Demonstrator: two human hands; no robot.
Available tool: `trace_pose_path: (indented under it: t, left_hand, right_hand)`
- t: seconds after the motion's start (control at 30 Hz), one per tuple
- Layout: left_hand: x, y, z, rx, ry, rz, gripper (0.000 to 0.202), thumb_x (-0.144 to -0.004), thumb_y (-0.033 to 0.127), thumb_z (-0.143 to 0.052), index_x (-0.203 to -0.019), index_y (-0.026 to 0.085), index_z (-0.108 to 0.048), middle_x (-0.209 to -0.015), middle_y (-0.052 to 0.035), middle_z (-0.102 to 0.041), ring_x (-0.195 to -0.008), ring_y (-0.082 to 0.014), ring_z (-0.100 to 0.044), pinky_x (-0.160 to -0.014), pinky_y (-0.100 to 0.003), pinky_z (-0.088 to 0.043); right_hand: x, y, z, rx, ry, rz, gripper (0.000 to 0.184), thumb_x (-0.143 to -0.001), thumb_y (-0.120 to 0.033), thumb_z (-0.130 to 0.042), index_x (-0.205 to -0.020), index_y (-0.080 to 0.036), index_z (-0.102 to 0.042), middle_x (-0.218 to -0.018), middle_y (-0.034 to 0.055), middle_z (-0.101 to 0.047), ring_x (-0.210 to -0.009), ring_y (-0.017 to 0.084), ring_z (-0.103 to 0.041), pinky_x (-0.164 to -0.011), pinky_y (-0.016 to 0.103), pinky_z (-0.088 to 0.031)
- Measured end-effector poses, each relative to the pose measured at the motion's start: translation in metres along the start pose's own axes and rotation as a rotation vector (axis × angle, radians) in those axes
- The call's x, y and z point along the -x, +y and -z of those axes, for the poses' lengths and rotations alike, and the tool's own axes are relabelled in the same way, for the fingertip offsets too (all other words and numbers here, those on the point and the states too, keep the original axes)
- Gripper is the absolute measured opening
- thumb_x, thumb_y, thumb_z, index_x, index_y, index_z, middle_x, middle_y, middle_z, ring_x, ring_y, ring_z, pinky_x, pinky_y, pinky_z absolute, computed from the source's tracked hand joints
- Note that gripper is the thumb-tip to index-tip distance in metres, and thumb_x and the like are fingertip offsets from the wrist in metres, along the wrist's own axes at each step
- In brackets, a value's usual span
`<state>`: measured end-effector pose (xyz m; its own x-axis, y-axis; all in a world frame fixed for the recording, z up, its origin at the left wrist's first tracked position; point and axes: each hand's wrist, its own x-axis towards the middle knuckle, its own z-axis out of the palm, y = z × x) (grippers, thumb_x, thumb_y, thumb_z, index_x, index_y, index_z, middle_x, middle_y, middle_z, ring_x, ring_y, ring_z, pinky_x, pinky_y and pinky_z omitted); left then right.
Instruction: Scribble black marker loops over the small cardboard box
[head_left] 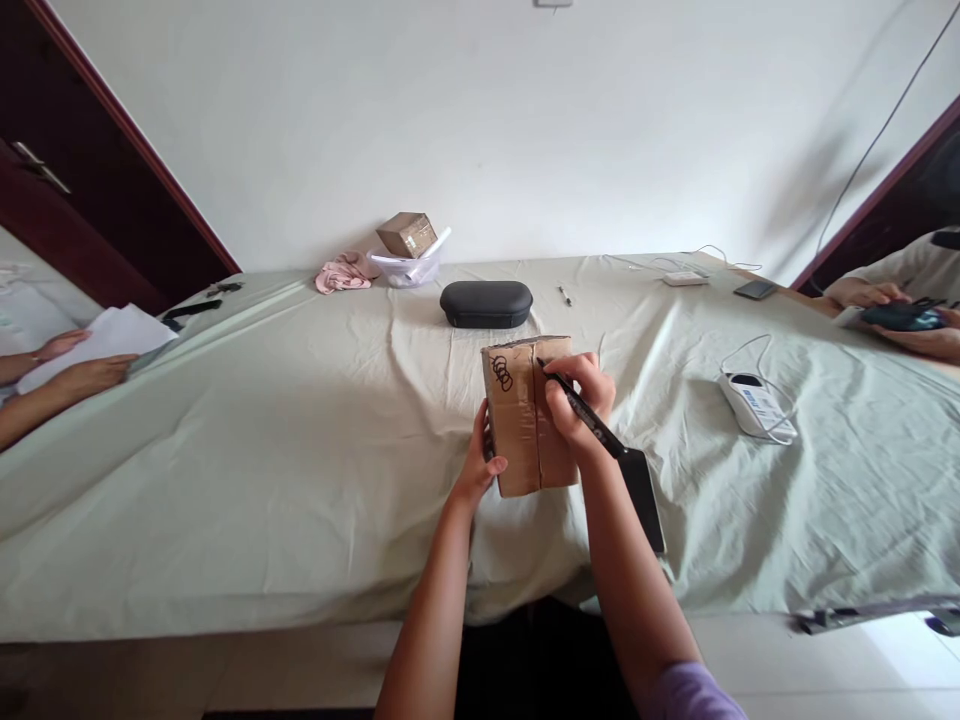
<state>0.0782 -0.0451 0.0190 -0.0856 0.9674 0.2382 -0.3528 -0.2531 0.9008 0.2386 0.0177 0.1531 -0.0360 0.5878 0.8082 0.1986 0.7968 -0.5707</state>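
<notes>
A big white wall (480, 140) is at the back. In front of it is a wide table with a pale green cloth (300, 400), full of wrinkles. A dark red door (82, 170) is on the left side.

At the left edge, another person holds white papers (105, 340). At the right edge, one more person holds a dark thing (904, 316), too hard to make out.

The brown cardboard box (517, 430) is at the near side of the table, right between the two hands. The left hand (480, 460) grips its left side, with the thumb on the face that has a taped line down the middle. I can't tell if the box rests on the cloth.

A black case (487, 303) lies just behind the box. A flat black thing (645, 500) lies by the right arm. Farther right is a white gadget (757, 405) with a cord over it.

Near the wall, a little brown box (407, 235) sits in a clear tub (409, 268), beside a pink cloth (346, 272).

The right hand (585, 395) pinches a black marker (589, 415). Its tip is by the taped line, near the box's far edge. Black loops (501, 373) show in the far left corner.
</notes>
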Motion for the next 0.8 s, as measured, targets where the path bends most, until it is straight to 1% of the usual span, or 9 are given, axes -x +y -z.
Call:
trace_pose_path:
  t: [0.07,0.1,0.23,0.3,0.4,0.53,0.6,0.7,0.8]
  left_hand:
    - [0.000,0.000,-0.001,0.001,-0.014,-0.002,0.139,-0.062,0.082,-0.091,-0.175,0.031,-0.029,-0.172,-0.0172,-0.046,-0.159,-0.0441,-0.045,-0.131,-0.055,-0.039]
    - [0.000,0.000,-0.001,0.000,-0.017,-0.003,0.139,-0.062,0.082,-0.091,-0.175,0.032,-0.028,-0.173,-0.0174,-0.046,-0.158,-0.0442,-0.046,-0.131,-0.055,-0.039]
    - [0.000,-0.001,-0.002,0.016,-0.012,0.011,0.143,-0.061,0.084,-0.091,-0.176,0.031,-0.025,-0.173,-0.0186,-0.046,-0.158,-0.0451,-0.046,-0.131,-0.057,-0.038]
    - [0.000,-0.003,-0.001,0.022,-0.012,0.025,0.147,-0.059,0.084,-0.092,-0.177,0.030,-0.023,-0.171,-0.0191,-0.048,-0.157,-0.0452,-0.047,-0.130,-0.057,-0.039]
    - [-0.001,-0.004,0.000,-0.002,-0.013,0.032,0.149,-0.059,0.084,-0.092,-0.177,0.028,-0.020,-0.169,-0.0201,-0.049,-0.155,-0.0450,-0.049,-0.129,-0.056,-0.041]
    - [-0.002,-0.004,0.000,-0.026,-0.006,0.026,0.148,-0.061,0.083,-0.091,-0.178,0.028,-0.019,-0.169,-0.0205,-0.048,-0.155,-0.0447,-0.048,-0.129,-0.057,-0.040]
    - [-0.002,-0.003,-0.001,-0.027,0.000,0.024,0.146,-0.061,0.083,-0.090,-0.177,0.029,-0.020,-0.167,-0.0197,-0.050,-0.155,-0.0448,-0.049,-0.129,-0.058,-0.040]
    - [-0.003,-0.002,-0.002,-0.046,0.004,0.017,0.141,-0.063,0.083,-0.089,-0.176,0.030,-0.023,-0.165,-0.0186,-0.053,-0.154,-0.0448,-0.050,-0.129,-0.059,-0.039]
    - [-0.003,-0.007,0.001,-0.060,0.006,-0.013,0.135,-0.066,0.083,-0.087,-0.175,0.031,-0.027,-0.168,-0.0176,-0.050,-0.154,-0.0443,-0.050,-0.128,-0.058,-0.040]
  right_hand:
    - [0.000,-0.003,-0.003,0.011,-0.032,0.074,0.011,-0.087,-0.027,-0.061,-0.080,-0.028,-0.069,-0.066,-0.0020,-0.062,-0.066,0.020,-0.054,-0.084,0.044,-0.048]
    - [0.000,-0.004,-0.005,-0.012,-0.041,0.077,0.012,-0.087,-0.026,-0.059,-0.080,-0.028,-0.069,-0.067,-0.0015,-0.064,-0.067,0.020,-0.055,-0.085,0.044,-0.048]
    - [-0.001,-0.007,-0.010,-0.049,-0.054,0.032,0.010,-0.080,-0.022,-0.056,-0.079,-0.028,-0.064,-0.072,0.0003,-0.069,-0.080,0.025,-0.057,-0.080,0.041,-0.047]
    - [-0.002,-0.006,-0.011,-0.024,-0.099,0.081,0.008,-0.080,-0.021,-0.057,-0.076,-0.028,-0.060,-0.069,-0.0010,-0.066,-0.075,0.023,-0.054,-0.081,0.041,-0.045]
    - [-0.003,-0.005,-0.011,0.011,-0.170,0.146,0.009,-0.081,-0.019,-0.057,-0.077,-0.027,-0.057,-0.067,-0.0028,-0.065,-0.069,0.020,-0.051,-0.084,0.042,-0.042]
    - [-0.003,-0.003,-0.009,0.009,-0.199,0.147,0.009,-0.083,-0.020,-0.056,-0.077,-0.026,-0.057,-0.068,-0.0027,-0.065,-0.067,0.020,-0.052,-0.085,0.043,-0.041]
    - [-0.002,-0.002,-0.010,-0.019,-0.215,0.147,0.011,-0.083,-0.022,-0.055,-0.074,-0.026,-0.056,-0.066,-0.0026,-0.064,-0.065,0.019,-0.050,-0.086,0.044,-0.040]
    - [-0.002,0.000,-0.012,-0.060,-0.158,0.117,0.015,-0.083,-0.022,-0.054,-0.069,-0.026,-0.053,-0.062,-0.0020,-0.059,-0.068,0.021,-0.049,-0.084,0.043,-0.041]
    - [-0.002,0.000,-0.016,-0.039,-0.120,0.081,0.014,-0.083,-0.021,-0.055,-0.069,-0.026,-0.054,-0.065,-0.0015,-0.061,-0.072,0.021,-0.052,-0.083,0.042,-0.043]
